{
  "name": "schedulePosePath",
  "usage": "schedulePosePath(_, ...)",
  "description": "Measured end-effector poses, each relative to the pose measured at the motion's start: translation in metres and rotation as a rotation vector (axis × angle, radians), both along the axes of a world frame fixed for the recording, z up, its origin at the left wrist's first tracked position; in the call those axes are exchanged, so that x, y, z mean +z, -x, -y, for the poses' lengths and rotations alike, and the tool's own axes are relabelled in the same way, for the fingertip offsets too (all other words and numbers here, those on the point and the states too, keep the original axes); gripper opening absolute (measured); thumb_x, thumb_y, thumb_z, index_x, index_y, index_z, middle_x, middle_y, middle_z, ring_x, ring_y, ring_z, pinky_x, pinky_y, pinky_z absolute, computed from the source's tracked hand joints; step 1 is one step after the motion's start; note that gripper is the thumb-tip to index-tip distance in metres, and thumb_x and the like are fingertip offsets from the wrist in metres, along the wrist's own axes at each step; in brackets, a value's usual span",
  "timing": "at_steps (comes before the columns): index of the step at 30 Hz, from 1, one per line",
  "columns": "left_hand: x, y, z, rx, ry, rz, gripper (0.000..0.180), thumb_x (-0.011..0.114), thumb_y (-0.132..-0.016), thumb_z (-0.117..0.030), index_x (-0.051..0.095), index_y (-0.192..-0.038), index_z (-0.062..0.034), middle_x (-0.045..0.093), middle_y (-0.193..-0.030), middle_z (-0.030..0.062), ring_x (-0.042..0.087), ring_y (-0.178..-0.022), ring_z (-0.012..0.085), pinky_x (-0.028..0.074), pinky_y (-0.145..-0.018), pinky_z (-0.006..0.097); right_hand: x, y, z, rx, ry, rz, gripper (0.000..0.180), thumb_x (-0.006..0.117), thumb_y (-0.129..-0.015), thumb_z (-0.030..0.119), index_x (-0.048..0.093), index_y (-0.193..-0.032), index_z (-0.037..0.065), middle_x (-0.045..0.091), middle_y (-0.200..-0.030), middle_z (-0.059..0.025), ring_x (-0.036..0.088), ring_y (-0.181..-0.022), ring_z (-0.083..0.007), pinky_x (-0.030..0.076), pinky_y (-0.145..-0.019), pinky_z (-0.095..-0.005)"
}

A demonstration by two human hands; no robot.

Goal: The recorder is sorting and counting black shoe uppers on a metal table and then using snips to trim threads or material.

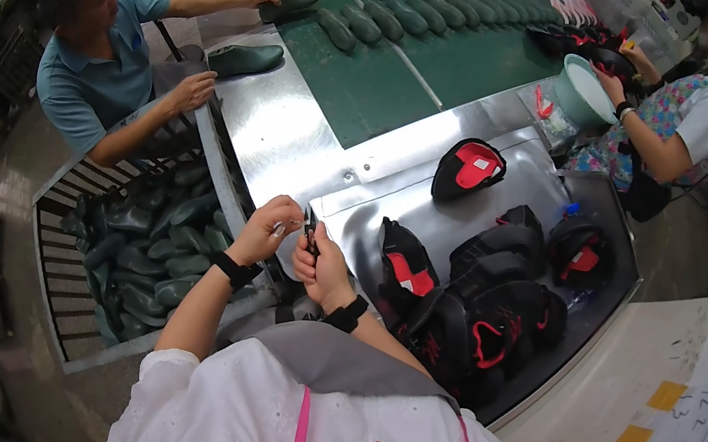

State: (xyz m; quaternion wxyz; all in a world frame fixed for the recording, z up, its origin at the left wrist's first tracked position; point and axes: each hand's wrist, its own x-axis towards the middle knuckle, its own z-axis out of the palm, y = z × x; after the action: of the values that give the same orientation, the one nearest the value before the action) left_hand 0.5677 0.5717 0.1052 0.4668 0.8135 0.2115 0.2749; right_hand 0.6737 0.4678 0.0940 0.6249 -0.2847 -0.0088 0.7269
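My left hand (pixel 270 231) is closed, fingertips pinched together. Something small and pale shows at its fingers, too small to name. Close beside it, my right hand (pixel 322 270) wraps around a small black tool (pixel 311 225) that looks like a pair of snips, its tip pointing up. Both hands are over the near left edge of a metal tray (pixel 354 221). Nearest to them in the tray is a black shoe upper (pixel 408 264) with a red lining. More black uppers (pixel 494 312) are heaped to the right, and a single upper (pixel 470 170) lies farther back.
At the left, a metal cage (pixel 62 264) holds many green shoe lasts (pixel 144 255). A person in a blue shirt handles lasts there. A green conveyor belt (pixel 347 97) carries lasts and uppers beyond. Another person sits at the right by a pale green basin (pixel 583 91). Marked papers (pixel 682 402) lie lower right.
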Motion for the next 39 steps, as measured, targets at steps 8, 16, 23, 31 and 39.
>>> schedulePosePath(8,-0.007,-0.001,-0.010,-0.029,0.101,-0.015,0.014,0.050,-0.075,0.010,0.053,-0.082,-0.0009,0.050,-0.080,0.0063,0.050,-0.074,0.0172,0.041,-0.066,0.026,-0.001,0.004,0.000,-0.015,0.006,0.044,0.041,0.034,-0.092,0.044,0.043,-0.074,0.009,0.032,-0.051,0.0038,0.024,-0.036,-0.0048,0.019,-0.032,-0.0180)
schedulePosePath(16,-0.019,0.007,-0.012,-0.040,0.217,0.013,0.008,0.052,-0.078,0.006,0.053,-0.082,-0.0009,0.051,-0.082,0.0052,0.049,-0.077,0.0148,0.039,-0.070,0.024,-0.007,0.013,0.000,-0.041,0.067,0.102,0.039,0.036,-0.091,0.044,0.043,-0.073,0.009,0.032,-0.050,0.0038,0.024,-0.036,-0.0047,0.019,-0.033,-0.0178)
schedulePosePath(23,-0.011,0.009,-0.013,-0.066,0.163,0.035,0.005,0.054,-0.079,0.002,0.055,-0.082,-0.0016,0.052,-0.081,0.0045,0.049,-0.075,0.0145,0.039,-0.069,0.024,-0.008,0.014,0.001,-0.028,0.009,0.170,0.039,0.038,-0.091,0.044,0.044,-0.073,0.009,0.033,-0.050,0.0040,0.027,-0.037,-0.0043,0.020,-0.033,-0.0170)
schedulePosePath(31,-0.021,0.016,0.000,0.016,0.066,0.008,0.001,0.053,-0.075,-0.001,0.053,-0.075,-0.0003,0.052,-0.075,0.0103,0.050,-0.075,0.0242,0.040,-0.069,0.029,-0.015,0.022,0.003,-0.005,0.031,-0.002,0.042,0.036,-0.090,0.046,0.045,-0.073,0.009,0.033,-0.050,0.0027,0.029,-0.037,-0.0064,0.024,-0.034,-0.0186)
schedulePosePath(39,-0.017,0.013,0.014,0.119,-0.026,0.024,0.012,0.057,-0.070,-0.002,0.058,-0.082,-0.0001,0.051,-0.074,0.0094,0.049,-0.072,0.0241,0.039,-0.067,0.031,-0.022,0.023,0.006,-0.053,-0.018,-0.001,0.046,0.031,-0.090,0.050,0.049,-0.080,0.009,0.033,-0.049,0.0030,0.026,-0.035,-0.0061,0.022,-0.033,-0.0186)
